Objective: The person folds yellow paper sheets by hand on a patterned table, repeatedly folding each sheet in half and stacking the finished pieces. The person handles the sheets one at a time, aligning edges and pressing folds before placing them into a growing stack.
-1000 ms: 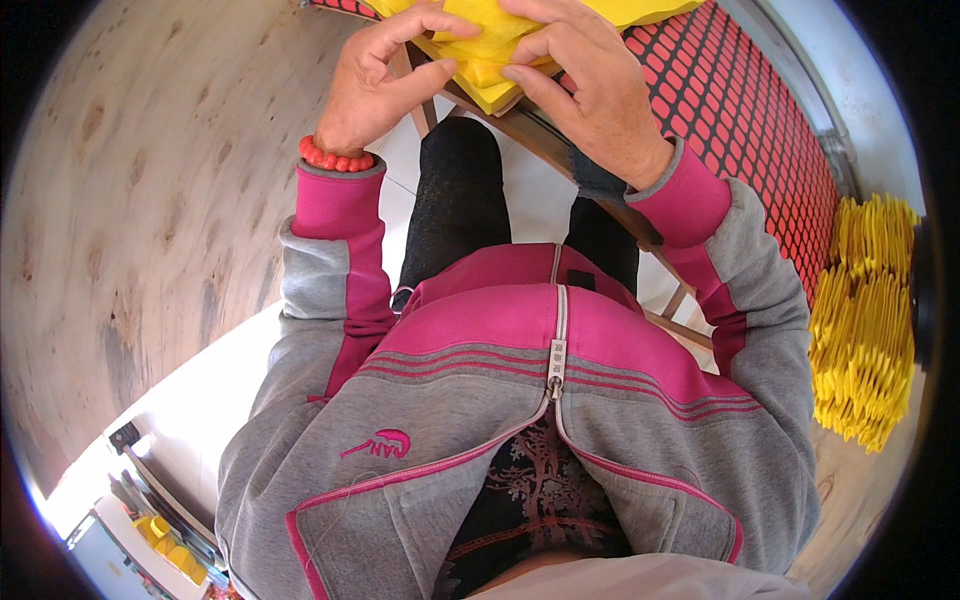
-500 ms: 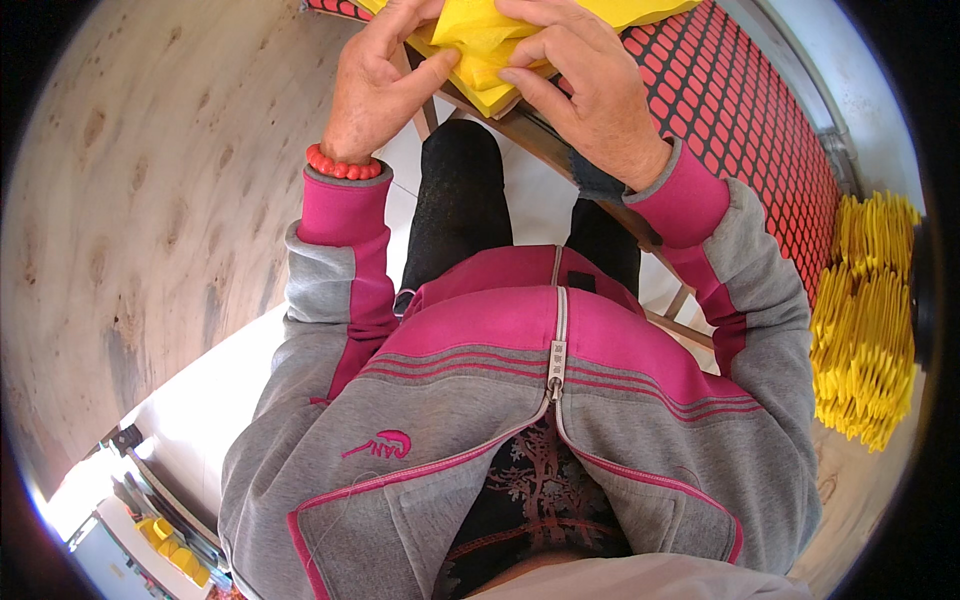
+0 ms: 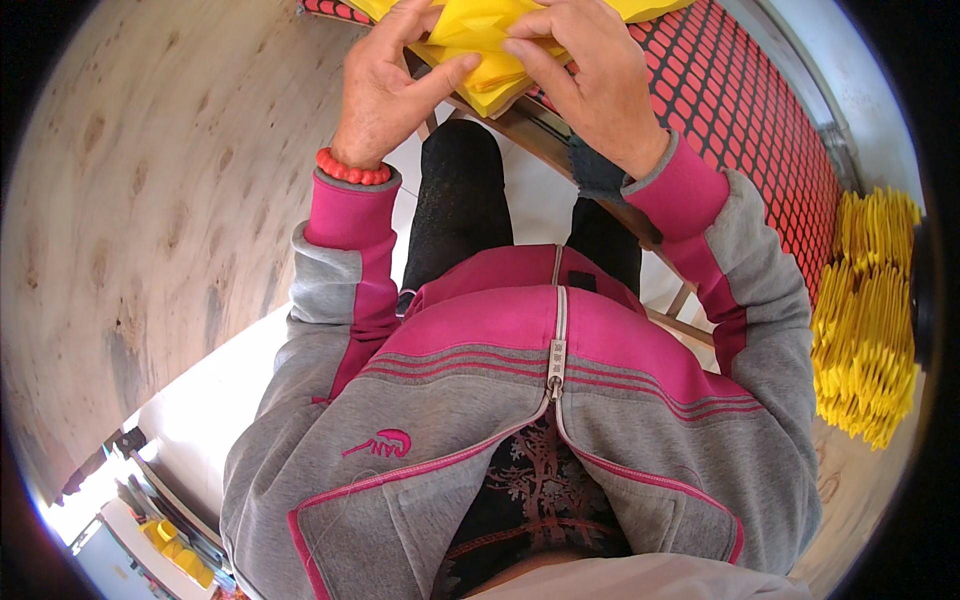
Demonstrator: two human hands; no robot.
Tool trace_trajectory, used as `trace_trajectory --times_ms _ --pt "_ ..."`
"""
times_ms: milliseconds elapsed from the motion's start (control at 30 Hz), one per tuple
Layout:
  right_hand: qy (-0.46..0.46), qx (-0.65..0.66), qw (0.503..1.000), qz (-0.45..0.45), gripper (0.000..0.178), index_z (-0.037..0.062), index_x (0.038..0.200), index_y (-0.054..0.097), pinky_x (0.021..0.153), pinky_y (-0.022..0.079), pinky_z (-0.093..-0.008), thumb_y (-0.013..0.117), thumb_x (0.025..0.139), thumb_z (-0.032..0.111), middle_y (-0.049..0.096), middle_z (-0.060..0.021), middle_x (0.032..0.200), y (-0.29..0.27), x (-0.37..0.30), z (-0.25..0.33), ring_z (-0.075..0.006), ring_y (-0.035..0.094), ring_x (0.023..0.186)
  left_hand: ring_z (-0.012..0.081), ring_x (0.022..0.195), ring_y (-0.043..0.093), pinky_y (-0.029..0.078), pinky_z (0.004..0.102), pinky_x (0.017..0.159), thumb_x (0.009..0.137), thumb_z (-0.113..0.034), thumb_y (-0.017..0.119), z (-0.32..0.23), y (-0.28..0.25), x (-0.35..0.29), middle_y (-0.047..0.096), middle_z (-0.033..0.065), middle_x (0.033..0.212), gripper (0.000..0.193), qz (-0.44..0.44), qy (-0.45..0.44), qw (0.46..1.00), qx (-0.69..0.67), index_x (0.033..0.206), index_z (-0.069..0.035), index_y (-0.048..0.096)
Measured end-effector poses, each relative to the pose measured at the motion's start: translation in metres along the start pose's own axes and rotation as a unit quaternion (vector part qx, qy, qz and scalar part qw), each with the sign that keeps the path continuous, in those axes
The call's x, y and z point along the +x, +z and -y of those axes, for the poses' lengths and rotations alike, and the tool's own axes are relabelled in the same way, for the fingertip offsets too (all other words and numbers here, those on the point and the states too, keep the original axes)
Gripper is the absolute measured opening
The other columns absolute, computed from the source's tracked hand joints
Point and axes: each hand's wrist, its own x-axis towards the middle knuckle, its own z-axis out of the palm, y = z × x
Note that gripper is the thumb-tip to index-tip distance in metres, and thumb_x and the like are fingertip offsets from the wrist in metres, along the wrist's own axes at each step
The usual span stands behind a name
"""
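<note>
At the top edge of the view, thin yellow paper (image 3: 478,38) lies in layered, creased folds, its near corner pointing toward me. My left hand (image 3: 385,85) grips the folds from the left, thumb along their near side and fingers partly cut off by the frame. From the right, my right hand (image 3: 598,90) pinches the raised folds between thumb and fingers. More yellow sheets spread out beneath and beyond both hands, mostly out of view. A red beaded bracelet (image 3: 352,168) circles my left wrist.
A red-and-black patterned surface (image 3: 740,120) extends to the right. Beyond it stands a tall stack of folded yellow pieces (image 3: 865,330). A pale wooden board (image 3: 160,200) fills the left. Yellow items (image 3: 175,550) sit at the lower left, and my legs are below the work.
My left hand has shifted slightly right, its thumb moving further over the folds. The right hand has moved slightly, and the raised folds of yellow paper have changed shape.
</note>
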Motion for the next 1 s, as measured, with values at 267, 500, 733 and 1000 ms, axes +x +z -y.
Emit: trace_trajectory --times_ms 267,500,733,1000 --pt "-0.040 0.039 0.998 -0.032 0.020 0.0034 0.098 0.067 0.094 0.053 -0.0446 0.078 0.082 0.007 0.068 -0.0209 0.122 -0.007 -0.002 -0.002 -0.0391 0.067 0.109 0.0115 0.106 0.064 0.049 0.0264 0.096 0.094 0.000 0.072 0.011 0.013 -0.003 0.070 0.0043 0.115 0.037 -0.061 -0.021 0.991 -0.115 0.130 -0.001 0.063" --pt "-0.106 0.007 0.993 0.047 0.019 0.0052 0.094 0.069 0.101 0.051 -0.0470 0.080 0.081 0.012 0.068 -0.0167 0.126 -0.015 0.001 0.000 -0.0354 0.066 0.115 0.0087 0.098 0.062 0.049 0.0233 0.089 0.102 -0.001 0.062 0.037 0.011 -0.006 0.066 0.0002 0.100 0.007 -0.077 -0.001 0.984 -0.164 0.108 -0.001 0.062" --pt "-0.085 -0.029 0.993 0.071 0.015 0.0063 0.094 0.069 0.104 0.049 -0.0474 0.077 0.084 0.011 0.067 -0.0131 0.129 -0.008 -0.004 0.002 -0.0329 0.064 0.121 0.0097 0.102 0.060 0.047 0.0246 0.092 0.104 0.000 0.053 0.040 -0.006 -0.005 0.067 0.0006 0.106 0.018 0.036 0.029 0.993 -0.107 0.109 0.000 0.070" --pt "-0.046 0.016 0.997 0.060 0.017 0.0055 0.092 0.063 0.101 0.051 -0.0478 0.077 0.084 0.009 0.069 -0.0161 0.121 -0.003 -0.006 0.000 -0.0359 0.066 0.117 0.0152 0.115 0.059 0.042 0.0295 0.105 0.091 0.006 0.056 0.025 -0.020 0.000 0.068 0.0045 0.115 0.026 0.121 0.015 0.983 -0.134 0.112 0.000 0.070"
